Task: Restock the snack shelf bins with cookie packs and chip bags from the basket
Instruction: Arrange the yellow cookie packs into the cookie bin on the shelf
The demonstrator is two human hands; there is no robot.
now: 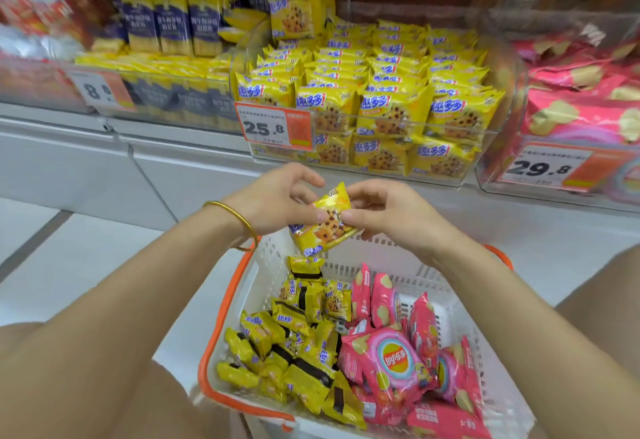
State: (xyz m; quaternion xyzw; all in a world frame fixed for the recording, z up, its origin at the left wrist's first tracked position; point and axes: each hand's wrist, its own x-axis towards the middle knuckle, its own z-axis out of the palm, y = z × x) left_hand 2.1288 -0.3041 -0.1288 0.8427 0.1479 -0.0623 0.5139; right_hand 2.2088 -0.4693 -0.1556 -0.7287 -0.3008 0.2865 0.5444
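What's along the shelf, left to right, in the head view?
Blurred red packs → navy-and-yellow packs, with the 8.8 tag → yellow cookie packs in a clear bin, with the 25.8 tag → pink chip bags, with the 29.8 tag.
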